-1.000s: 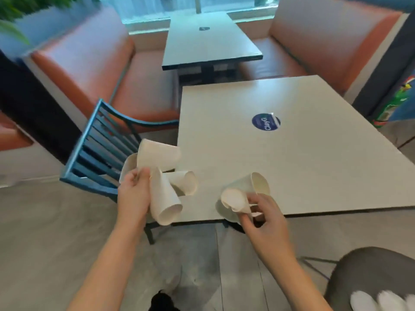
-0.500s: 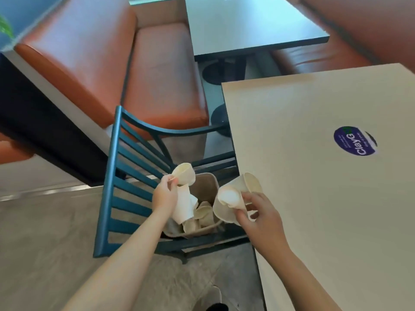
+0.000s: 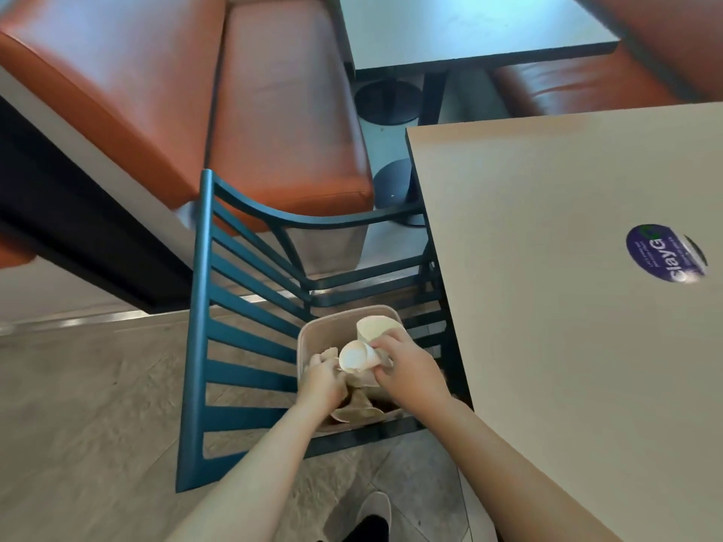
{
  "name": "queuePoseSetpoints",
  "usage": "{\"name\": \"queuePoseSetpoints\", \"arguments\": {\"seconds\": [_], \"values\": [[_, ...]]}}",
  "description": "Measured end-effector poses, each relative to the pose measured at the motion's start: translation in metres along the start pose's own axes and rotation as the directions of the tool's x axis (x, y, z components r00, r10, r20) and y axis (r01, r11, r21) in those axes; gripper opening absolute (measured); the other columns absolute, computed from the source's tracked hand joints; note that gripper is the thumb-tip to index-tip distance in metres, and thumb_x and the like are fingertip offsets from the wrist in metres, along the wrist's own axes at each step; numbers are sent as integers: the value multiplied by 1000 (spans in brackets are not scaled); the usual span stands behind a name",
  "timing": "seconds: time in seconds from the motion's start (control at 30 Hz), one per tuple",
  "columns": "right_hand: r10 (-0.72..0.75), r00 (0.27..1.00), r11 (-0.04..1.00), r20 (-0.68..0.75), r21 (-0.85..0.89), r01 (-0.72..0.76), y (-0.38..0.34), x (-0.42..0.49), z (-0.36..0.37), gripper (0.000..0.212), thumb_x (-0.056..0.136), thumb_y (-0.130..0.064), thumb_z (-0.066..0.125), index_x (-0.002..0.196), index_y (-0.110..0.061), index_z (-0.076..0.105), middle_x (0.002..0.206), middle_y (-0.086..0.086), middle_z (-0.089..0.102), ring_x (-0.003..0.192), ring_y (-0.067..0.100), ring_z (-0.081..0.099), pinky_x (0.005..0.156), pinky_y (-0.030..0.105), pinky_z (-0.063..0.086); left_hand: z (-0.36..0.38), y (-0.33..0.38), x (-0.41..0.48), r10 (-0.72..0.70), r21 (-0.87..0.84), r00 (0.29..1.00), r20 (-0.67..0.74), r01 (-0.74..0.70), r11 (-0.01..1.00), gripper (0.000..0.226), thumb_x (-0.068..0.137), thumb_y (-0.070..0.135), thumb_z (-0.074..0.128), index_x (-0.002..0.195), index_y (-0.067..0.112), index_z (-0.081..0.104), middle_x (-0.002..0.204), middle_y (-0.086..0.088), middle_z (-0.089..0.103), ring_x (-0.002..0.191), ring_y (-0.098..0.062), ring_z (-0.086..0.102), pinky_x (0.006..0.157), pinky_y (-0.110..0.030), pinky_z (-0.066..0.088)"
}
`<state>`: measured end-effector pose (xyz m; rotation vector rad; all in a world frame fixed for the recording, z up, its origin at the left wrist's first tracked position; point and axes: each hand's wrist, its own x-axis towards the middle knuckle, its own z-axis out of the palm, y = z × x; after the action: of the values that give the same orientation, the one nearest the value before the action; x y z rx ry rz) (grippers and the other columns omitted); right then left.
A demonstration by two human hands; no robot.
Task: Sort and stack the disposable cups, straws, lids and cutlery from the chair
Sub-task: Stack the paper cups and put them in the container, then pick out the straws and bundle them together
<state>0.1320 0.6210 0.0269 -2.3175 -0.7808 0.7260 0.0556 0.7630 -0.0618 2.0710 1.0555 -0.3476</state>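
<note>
A beige bin [image 3: 313, 333] stands on the seat of the blue slatted chair [image 3: 219, 307], pushed in under the table edge. Several white paper cups [image 3: 356, 410] lie jumbled inside it. My right hand [image 3: 409, 367] is over the bin and grips two white paper cups [image 3: 369, 340], their mouths facing up and left. My left hand [image 3: 322, 379] is down inside the bin among the cups, fingers curled; what it grips is hidden. No straws, lids or cutlery show.
The light wooden table [image 3: 567, 307] with a round purple sticker [image 3: 665, 253] fills the right side. Orange bench seats [image 3: 274, 111] and a dark table [image 3: 469, 25] stand beyond the chair. My shoe [image 3: 371, 518] is on the grey floor below.
The view has tilted down from the table onto the chair. Both hands with their cups have dropped from table height into the bin; the left hand's cups are now down among the others.
</note>
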Motion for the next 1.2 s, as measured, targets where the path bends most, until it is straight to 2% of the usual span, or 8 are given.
{"name": "queuePoseSetpoints", "arguments": {"seconds": [0.17,0.37,0.53,0.67,0.83,0.93,1.03,1.2], "values": [[31,997,991,75,-130,-21,10,4,12,41,91,-24,59,131,-23,51,134,-9,47,113,18,56,95,32,47,-18,-1,9,87,-17,996,-35,-87,996,40,99,20,46,138,11,46,142,-7,41,124,-23,47,101,-32,39],[105,971,937,215,-348,-25,25,7,28,62,89,-11,59,144,-25,34,146,2,34,119,27,51,99,41,48,-23,2,5,94,-102,994,-61,-100,990,26,97,16,48,121,16,60,128,-4,51,113,-18,54,86,-23,42],[56,997,981,60,-190,-44,29,-13,13,54,92,-15,57,142,-28,41,147,-3,37,123,20,49,102,36,46,-22,30,-18,178,-137,974,-139,-197,971,20,96,15,51,111,19,63,122,-3,56,107,-15,55,77,-15,43],[-61,983,996,-174,-70,50,34,-49,-21,37,93,-21,56,129,-23,56,136,-4,48,114,15,54,97,30,48,-13,78,-49,323,-147,931,-169,-348,926,20,95,13,52,112,18,63,117,0,59,100,-6,53,70,-5,35],[-91,837,995,-540,-24,92,71,-120,-76,24,87,-9,59,107,-19,70,109,0,62,99,14,58,86,21,48,24,154,-109,497,-192,861,-111,-509,839,19,97,14,50,110,20,63,109,6,59,96,-6,55,82,-18,45],[0,708,1000,-706,22,22,117,-182,-110,25,80,-3,59,97,-16,71,98,1,63,93,14,58,81,17,43,70,201,-158,605,-218,794,-54,-601,769,18,96,14,51,104,23,64,103,9,61,94,-3,55,77,-10,40],[128,614,992,-778,98,-82,170,-255,-133,26,78,-2,58,94,-17,72,96,0,63,92,13,58,80,13,40,122,242,-214,698,-255,716,14,-673,694,19,94,11,53,95,25,65,95,10,65,90,-7,60,69,-8,41],[329,531,940,-781,220,-260,257,-389,-150,25,83,-6,54,96,-16,73,97,1,61,92,13,55,77,25,44,226,286,-316,775,-318,592,221,-707,631,27,92,9,55,85,33,63,89,7,68,88,-16,64,80,-28,50]]}}
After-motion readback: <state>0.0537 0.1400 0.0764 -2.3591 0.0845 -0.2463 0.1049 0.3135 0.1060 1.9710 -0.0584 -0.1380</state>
